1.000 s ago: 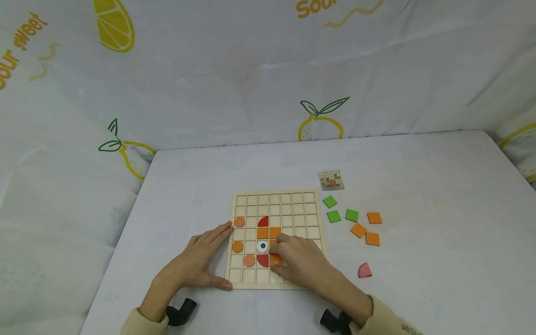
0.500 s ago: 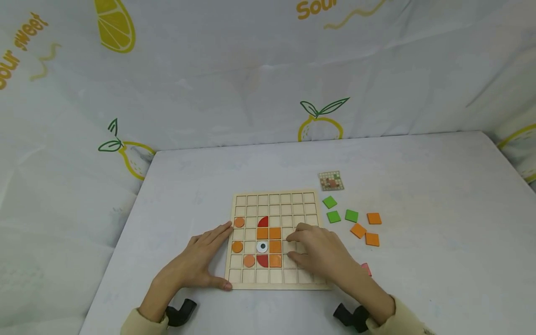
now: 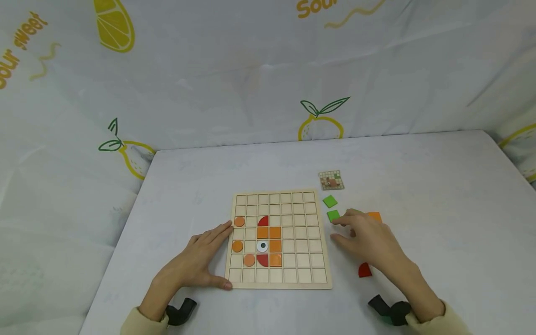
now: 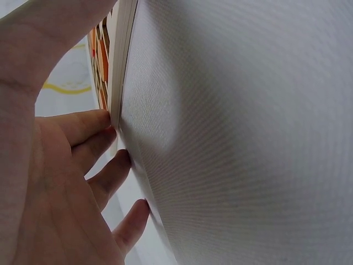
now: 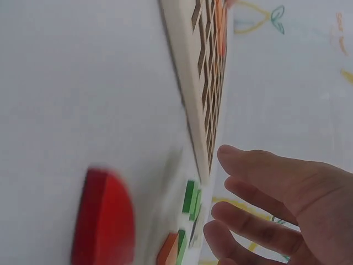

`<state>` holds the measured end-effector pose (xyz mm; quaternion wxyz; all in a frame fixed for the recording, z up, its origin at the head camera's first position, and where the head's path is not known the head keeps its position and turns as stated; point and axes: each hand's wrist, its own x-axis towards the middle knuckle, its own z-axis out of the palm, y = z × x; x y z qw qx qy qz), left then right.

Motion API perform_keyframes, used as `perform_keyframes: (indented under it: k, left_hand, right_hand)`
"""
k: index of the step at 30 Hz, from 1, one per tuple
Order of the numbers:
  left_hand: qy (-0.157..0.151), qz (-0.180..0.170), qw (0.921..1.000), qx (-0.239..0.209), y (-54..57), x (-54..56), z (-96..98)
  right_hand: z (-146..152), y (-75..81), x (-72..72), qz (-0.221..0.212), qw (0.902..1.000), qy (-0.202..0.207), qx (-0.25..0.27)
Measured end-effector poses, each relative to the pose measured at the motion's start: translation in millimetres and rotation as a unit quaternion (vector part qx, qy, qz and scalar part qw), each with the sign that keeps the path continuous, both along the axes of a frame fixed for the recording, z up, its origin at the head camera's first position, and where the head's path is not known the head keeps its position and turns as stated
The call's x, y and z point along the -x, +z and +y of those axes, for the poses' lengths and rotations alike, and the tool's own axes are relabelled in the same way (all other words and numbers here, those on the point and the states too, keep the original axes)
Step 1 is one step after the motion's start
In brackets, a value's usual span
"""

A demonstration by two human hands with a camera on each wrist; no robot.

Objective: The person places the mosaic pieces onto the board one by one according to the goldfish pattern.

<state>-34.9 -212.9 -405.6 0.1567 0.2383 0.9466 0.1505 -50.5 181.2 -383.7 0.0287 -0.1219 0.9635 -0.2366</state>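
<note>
A wooden grid board [image 3: 276, 285] lies flat on the table. My left hand [image 3: 197, 260] rests against its left edge, thumb near the lower corner, fingers spread. Set in its cells are several orange squares [image 3: 275, 245], a white disc with a dark dot [image 3: 262, 246], red quarter-circles [image 3: 262, 260] and orange discs [image 3: 237, 246]. My right hand [image 3: 372, 242] hovers right of the board, nothing between its loosely bent fingers and thumb. Its fingertips overlap a green square tile [image 3: 333, 216] in the head view. It covers most of the other loose tiles there.
Another green tile [image 3: 330, 201] lies off the board's upper right side, below a small printed grid card [image 3: 331, 180]. An orange tile [image 3: 375, 217] peeks out behind my right hand. A loose red quarter-circle [image 3: 365, 270] lies beneath the right forearm. White cloth rises behind the table.
My right hand has left the orange squares on the board and moved right, over the loose tiles. The left hand and the board have stayed put.
</note>
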Motion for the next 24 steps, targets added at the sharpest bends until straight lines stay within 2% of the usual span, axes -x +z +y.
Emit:
perform_keyframes:
  k: [9, 24]
  left_hand:
    - [0.004, -0.005, 1.0, 0.002, 1.1, 0.0, 1.0]
    - [0.005, -0.003, 1.0, 0.001, -0.8, 0.1, 0.1]
  right_hand:
    - [27.2, -5.4, 0.3, 0.003, 0.9997, -0.025, 0.005]
    - [39.7, -14.9, 2.8, -0.058, 0.996, -0.068, 0.004]
